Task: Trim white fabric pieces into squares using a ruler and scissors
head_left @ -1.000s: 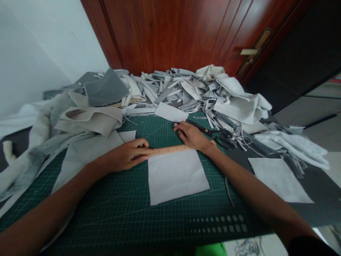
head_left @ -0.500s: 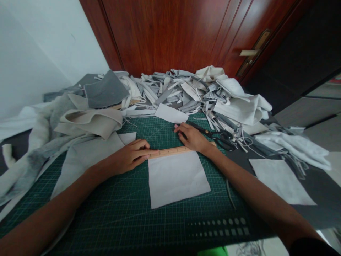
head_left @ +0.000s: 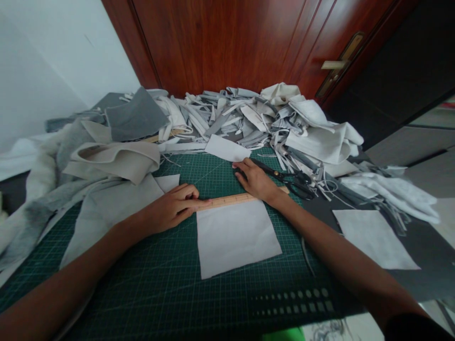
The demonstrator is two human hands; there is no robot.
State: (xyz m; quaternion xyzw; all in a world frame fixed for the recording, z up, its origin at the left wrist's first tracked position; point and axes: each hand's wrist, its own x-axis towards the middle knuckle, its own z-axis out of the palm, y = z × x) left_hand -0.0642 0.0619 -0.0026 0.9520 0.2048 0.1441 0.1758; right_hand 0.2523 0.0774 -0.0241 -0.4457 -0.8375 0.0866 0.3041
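Note:
A light wooden ruler (head_left: pixel 231 200) lies along the top edge of a white square of fabric (head_left: pixel 236 241) on the green cutting mat (head_left: pixel 152 279). My left hand (head_left: pixel 179 204) is closed on the ruler's left end, its index finger stretched along it. My right hand (head_left: pixel 256 181) rests across the ruler near its right end. Its fingers are loosely bent, with a gap between thumb and forefinger, and I see nothing held in them. Beside it lie black scissors (head_left: pixel 284 177). Just beyond its fingertips is a white rectangular piece (head_left: pixel 227 148).
Grey and white fabric scraps (head_left: pixel 220 118) are heaped at the back against a wooden door (head_left: pixel 213 42). Folded beige fabric (head_left: pixel 117 158) lies at the left. Another white square (head_left: pixel 375 239) lies at the right. A template with punched holes (head_left: pixel 291 303) lies in front.
The view has shifted slightly. Both hands stay at the ruler, and the right hand's fingers have moved only a little. The fabric square lies as before.

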